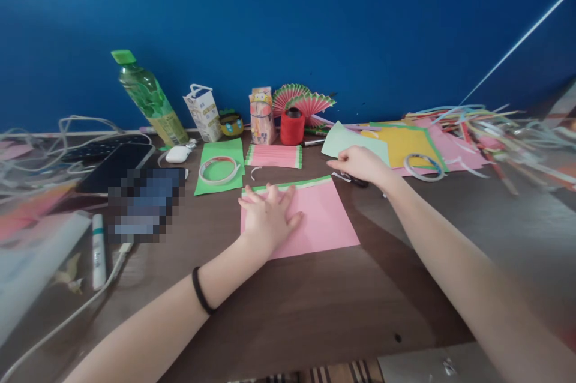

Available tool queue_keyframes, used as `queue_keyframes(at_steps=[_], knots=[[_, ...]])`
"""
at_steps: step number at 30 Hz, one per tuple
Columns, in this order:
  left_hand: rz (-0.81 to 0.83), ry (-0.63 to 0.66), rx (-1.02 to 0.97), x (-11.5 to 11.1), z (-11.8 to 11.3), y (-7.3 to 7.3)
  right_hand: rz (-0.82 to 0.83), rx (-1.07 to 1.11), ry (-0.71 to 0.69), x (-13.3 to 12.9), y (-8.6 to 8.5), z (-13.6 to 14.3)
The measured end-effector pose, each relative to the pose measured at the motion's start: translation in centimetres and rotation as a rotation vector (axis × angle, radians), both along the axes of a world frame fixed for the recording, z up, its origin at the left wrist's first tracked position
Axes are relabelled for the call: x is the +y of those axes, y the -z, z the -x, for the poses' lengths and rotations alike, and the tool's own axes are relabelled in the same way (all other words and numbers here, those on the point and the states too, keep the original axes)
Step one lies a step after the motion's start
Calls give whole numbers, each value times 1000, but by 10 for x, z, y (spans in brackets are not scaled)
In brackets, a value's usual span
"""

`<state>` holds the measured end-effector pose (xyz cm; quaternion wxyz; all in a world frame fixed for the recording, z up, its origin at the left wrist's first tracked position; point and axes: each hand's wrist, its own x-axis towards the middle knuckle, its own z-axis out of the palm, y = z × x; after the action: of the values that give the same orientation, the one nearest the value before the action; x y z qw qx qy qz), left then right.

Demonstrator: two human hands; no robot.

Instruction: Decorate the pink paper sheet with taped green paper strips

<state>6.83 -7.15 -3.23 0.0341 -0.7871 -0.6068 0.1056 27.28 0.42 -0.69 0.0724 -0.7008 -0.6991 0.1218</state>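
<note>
My left hand [267, 221] lies flat with fingers spread on a sheet of pink paper [321, 224]. Along the paper's far edge run a green strip and a white strip [310, 185]. Beyond the sheet's far right corner, my right hand [360, 165] is closed low over the table, its fingers curled in. A small dark object [359, 182] shows under that hand; its kind is hidden. Thin white scraps [341, 177] lie beside it. Pale green paper [353, 141] rests just behind my right hand.
A roll of tape [219, 171] sits on green paper [207, 186] at left. Another tape roll [423, 168] lies by yellow paper [400, 146]. Pleated pink paper [274, 156], a red spool [291, 129], folded fans [310, 104] and a green bottle [150, 98] stand toward the blue wall.
</note>
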Motion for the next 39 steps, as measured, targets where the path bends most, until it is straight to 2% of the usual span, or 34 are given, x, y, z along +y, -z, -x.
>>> queue_keyframes(at_steps=[4, 11, 21, 26, 31, 35, 39], knots=[[28, -8, 18, 1, -1, -2, -52, 14, -122, -4, 11, 22], [27, -9, 7, 1, 0, -1, -53, 17, -167, -5, 21, 42], [48, -27, -13, 1, 0, -2, 197, -106, -70, 9, 17, 8], [29, -23, -12, 1, 0, 0, 260, -149, -60, 13, 12, -9], [45, -27, -9, 0, 0, -2, 153, -83, -71, 8, 9, -3], [57, -25, 1, 0, -1, -4, 23, 4, -132, 0, 14, 25], [48, -27, 10, 1, -1, -3, -50, -27, -167, -4, 21, 48]])
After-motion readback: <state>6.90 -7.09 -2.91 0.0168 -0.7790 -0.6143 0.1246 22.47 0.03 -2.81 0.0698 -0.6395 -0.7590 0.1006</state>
